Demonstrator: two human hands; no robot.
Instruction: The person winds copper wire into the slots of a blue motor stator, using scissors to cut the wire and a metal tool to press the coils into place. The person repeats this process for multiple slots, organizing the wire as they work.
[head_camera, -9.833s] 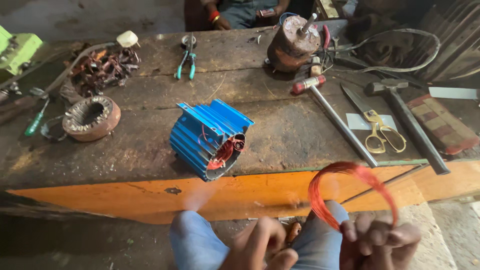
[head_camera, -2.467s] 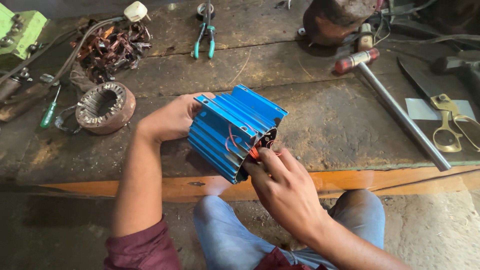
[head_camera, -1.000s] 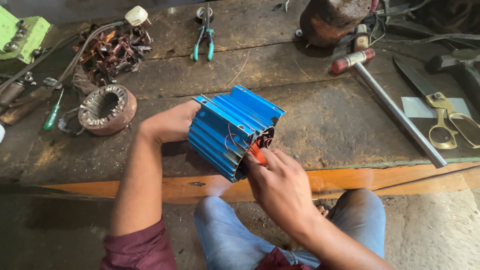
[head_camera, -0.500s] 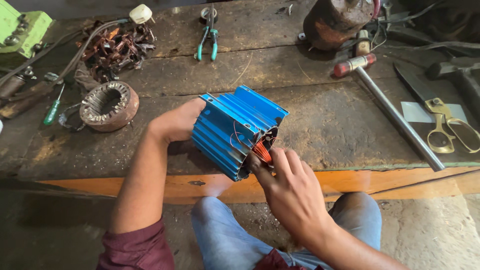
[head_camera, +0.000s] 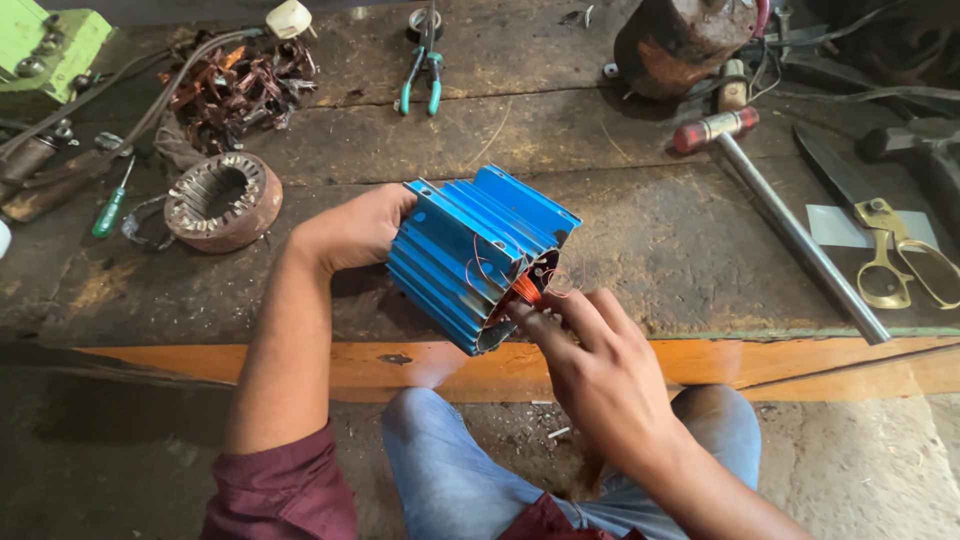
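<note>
Resting blue motor housing (head_camera: 470, 255) between grips

A motor-repair workshop. A worn, grimy wooden bench (head_camera: 640, 230) carries a stripped stator (head_camera: 222, 200) and a heap of old copper windings (head_camera: 240, 85) beyond the left hand (head_camera: 355, 230), pliers (head_camera: 422, 75) further back, a hammer (head_camera: 780, 215) and scissors (head_camera: 890, 250) past the right hand (head_camera: 600, 370).

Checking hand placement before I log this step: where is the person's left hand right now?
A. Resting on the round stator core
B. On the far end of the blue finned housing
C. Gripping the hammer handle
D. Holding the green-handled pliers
B: the left hand grips the far end of the blue finned housing, while the right hand works copper wire at its open near end.
</note>
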